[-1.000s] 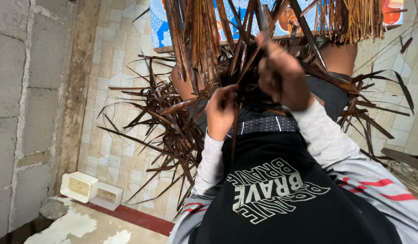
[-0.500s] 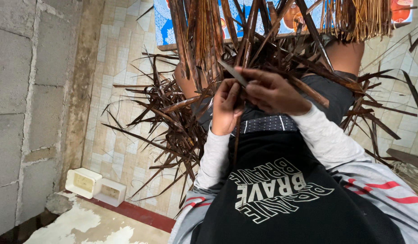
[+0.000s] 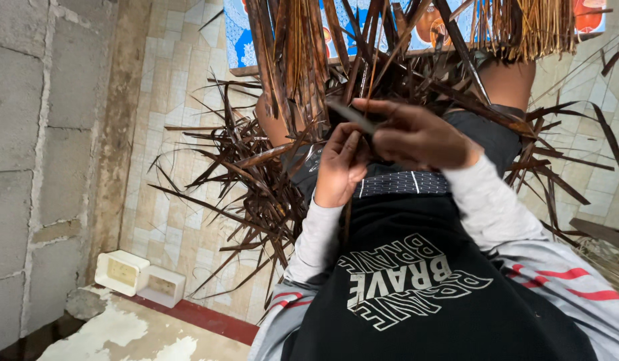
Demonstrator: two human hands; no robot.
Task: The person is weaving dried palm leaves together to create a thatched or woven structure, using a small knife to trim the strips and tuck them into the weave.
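Far left there's a rough grey block wall point(image 3: 28, 167) with two small white plastic trays point(image 3: 139, 277) at its foot. Next, brown dried palm strips point(image 3: 256, 180) fan out stiff and pointy over the lap. The left hand point(image 3: 339, 167) is clenched around one strip, probably keeping it taut, while the right hand point(image 3: 416, 137) pinches another flat strip across it.

A plain home craft space, likely a back room or yard corner: a bare grey block wall point(image 3: 28, 167), a pale tiled floor point(image 3: 169, 87), heaps of dried brown leaf strips point(image 3: 256, 180), and two white plastic boxes point(image 3: 139, 277) by the wall.
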